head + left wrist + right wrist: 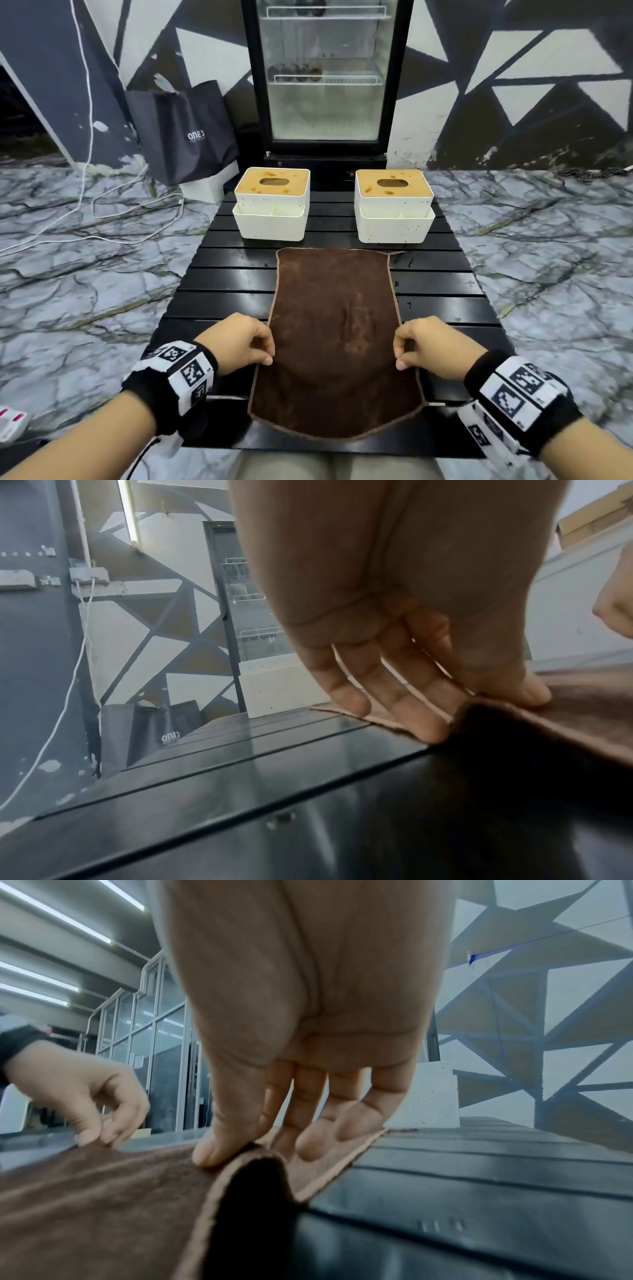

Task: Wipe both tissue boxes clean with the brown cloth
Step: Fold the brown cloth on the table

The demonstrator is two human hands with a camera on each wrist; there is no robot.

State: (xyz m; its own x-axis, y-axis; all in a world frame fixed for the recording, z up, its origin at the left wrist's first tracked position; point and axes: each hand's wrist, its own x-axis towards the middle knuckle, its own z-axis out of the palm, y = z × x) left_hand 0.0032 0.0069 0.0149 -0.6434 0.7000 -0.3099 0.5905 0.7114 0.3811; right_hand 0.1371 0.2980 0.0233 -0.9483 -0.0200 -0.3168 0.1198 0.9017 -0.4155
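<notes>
A brown cloth (335,339) lies spread lengthwise on the black slatted table (219,291), its near end hanging over the front edge. My left hand (265,349) pinches the cloth's left edge (479,704) between thumb and fingers. My right hand (400,353) pinches the right edge (246,1153) the same way, lifting a small fold. Two white tissue boxes with stained tan lids stand at the table's far end: the left box (272,202) and the right box (394,205). Both hands are well short of them.
A glass-door fridge (325,75) stands behind the table. A dark bag (185,133) leans at its left, and white cables (85,205) trail over the marble floor. Water drops (407,303) dot the slats right of the cloth.
</notes>
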